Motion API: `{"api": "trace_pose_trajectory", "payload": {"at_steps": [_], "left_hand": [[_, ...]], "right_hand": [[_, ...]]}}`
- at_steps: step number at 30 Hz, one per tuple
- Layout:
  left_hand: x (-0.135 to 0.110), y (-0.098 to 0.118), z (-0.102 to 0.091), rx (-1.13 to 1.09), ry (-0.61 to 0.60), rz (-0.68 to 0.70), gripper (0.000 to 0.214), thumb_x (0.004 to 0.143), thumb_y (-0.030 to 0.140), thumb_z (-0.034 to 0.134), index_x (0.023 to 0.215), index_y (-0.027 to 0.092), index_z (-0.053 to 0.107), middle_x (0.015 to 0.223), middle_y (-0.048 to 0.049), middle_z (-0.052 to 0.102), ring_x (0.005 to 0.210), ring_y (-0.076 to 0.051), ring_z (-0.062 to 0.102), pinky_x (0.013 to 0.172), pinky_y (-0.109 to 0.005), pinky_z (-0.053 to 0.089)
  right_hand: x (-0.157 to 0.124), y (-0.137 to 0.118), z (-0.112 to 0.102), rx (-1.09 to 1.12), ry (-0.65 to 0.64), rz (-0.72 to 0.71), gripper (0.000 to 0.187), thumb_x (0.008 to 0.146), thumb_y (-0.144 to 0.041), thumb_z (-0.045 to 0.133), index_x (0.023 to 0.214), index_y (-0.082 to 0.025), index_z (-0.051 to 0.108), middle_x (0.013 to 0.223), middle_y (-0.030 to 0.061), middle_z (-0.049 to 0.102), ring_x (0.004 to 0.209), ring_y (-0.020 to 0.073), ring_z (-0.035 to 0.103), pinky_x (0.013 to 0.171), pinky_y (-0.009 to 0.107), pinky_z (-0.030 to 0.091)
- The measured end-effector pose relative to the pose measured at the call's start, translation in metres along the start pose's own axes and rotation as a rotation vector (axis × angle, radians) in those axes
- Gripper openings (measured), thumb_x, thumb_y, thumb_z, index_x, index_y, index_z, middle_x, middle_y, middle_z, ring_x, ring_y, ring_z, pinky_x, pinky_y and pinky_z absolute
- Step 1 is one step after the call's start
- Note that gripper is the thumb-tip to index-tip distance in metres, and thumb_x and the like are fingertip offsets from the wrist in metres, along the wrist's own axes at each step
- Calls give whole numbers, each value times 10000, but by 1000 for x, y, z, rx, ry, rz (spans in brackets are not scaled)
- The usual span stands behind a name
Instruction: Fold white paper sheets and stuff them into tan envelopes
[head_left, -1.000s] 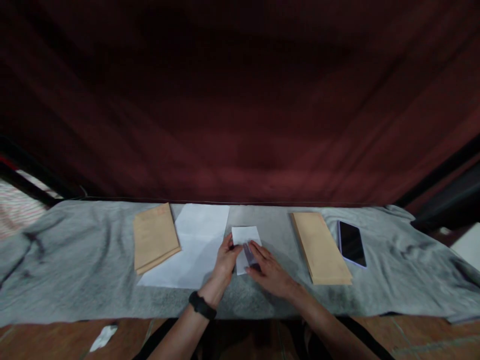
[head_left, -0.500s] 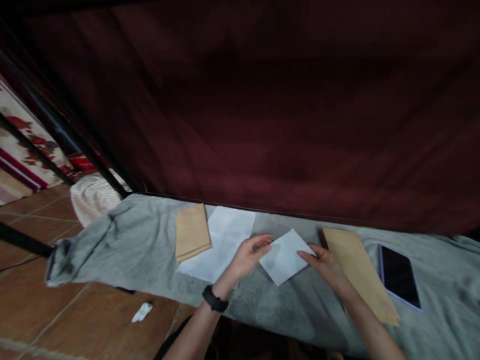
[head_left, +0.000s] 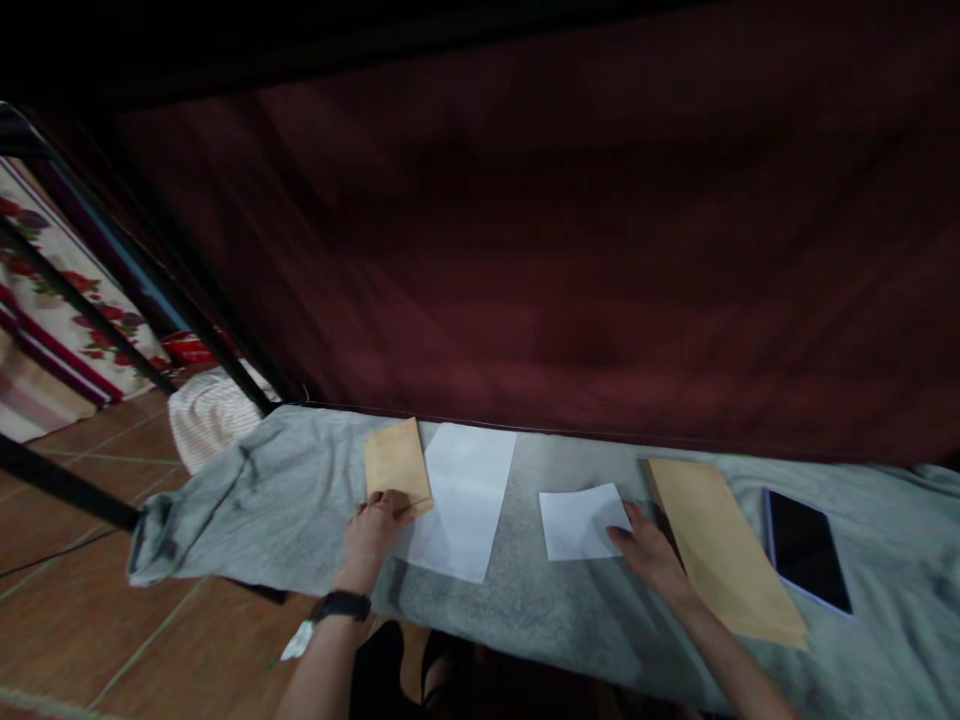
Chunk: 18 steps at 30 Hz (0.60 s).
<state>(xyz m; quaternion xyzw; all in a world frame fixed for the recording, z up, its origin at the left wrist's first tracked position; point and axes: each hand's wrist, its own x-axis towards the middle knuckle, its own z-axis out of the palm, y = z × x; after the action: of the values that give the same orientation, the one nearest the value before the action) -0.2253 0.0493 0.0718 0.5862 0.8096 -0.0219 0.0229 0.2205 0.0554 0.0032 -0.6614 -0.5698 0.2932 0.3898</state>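
My left hand (head_left: pixel 377 530) is at the lower edge of a small stack of brown paper envelopes (head_left: pixel 397 458), its fingers closed over that edge. The stack overlaps a large white sheet of paper (head_left: pixel 469 490) that lies flat with crease lines. In my right hand (head_left: pixel 646 545) is a smaller folded piece of white paper (head_left: pixel 577 522), pinched at its right edge between thumb and fingers. Whether this paper touches the cloth cannot be made out. A longer stack of brown paper (head_left: pixel 724 540) lies just right of my right hand.
A grey cloth (head_left: pixel 300 520) covers the long surface. A tablet or phone with a purple edge (head_left: pixel 808 550) rests at the right. Behind hangs a dark red curtain (head_left: pixel 525 300). Black metal bars (head_left: pixel 67 485) stand at the left, above a tiled floor (head_left: pixel 202 640).
My left hand has left the folded white paper, moved left and taken the edge of the brown envelopes. My right hand keeps the white paper, which has turned from a diamond position to nearly level.
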Motion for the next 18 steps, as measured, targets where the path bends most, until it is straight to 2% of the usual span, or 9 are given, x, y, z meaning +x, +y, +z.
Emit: {"api": "trace_pose_trajectory", "payload": {"at_steps": [3,6,10,13,16,18], "left_hand": [[-1,4,-2,7,0,97,344,998,352,424,1223,188,625,1111,-140,705,1039,-272,675,883,-351,495],[-3,4,0,38,32,169,351,1005,246,381,1257,189,619,1123,-127,714,1020,-243,684,874,-336,508],[-6,1,5,130,68,183,414,963,83,341,1250,162,629,1133,-120,712,1038,-217,677,921,-318,498],[-10,0,5,137,92,226,407,960,87,361,1258,181,622,1164,-104,693,1062,-212,664,879,-302,513],[-17,5,-4,151,150,233,386,959,96,377,1253,194,607,1133,-96,687,1025,-219,668,820,-312,522],[-27,17,-15,170,245,228,340,969,111,368,1198,169,613,1067,-99,687,999,-232,668,807,-329,521]], "right_hand": [[1,9,5,-206,-17,-32,524,819,-310,542,1326,-183,565,1031,109,744,947,300,721,821,392,539],[-2,12,9,-310,-49,-71,568,881,-281,473,1431,-139,455,1104,133,724,1004,289,710,865,377,520],[-11,9,13,-455,16,-148,563,918,-275,430,1456,-112,422,1230,188,657,1079,302,676,913,386,502],[-17,5,12,-512,65,-212,555,930,-272,418,1464,-124,421,1238,192,634,1120,319,641,939,410,497],[-21,-2,9,-496,133,-282,562,928,-255,422,1471,-110,422,1236,207,617,1139,350,606,968,475,485],[-22,-12,8,-409,172,-328,552,926,-266,445,1460,-127,450,1298,205,588,1198,363,561,1024,520,448]]}}
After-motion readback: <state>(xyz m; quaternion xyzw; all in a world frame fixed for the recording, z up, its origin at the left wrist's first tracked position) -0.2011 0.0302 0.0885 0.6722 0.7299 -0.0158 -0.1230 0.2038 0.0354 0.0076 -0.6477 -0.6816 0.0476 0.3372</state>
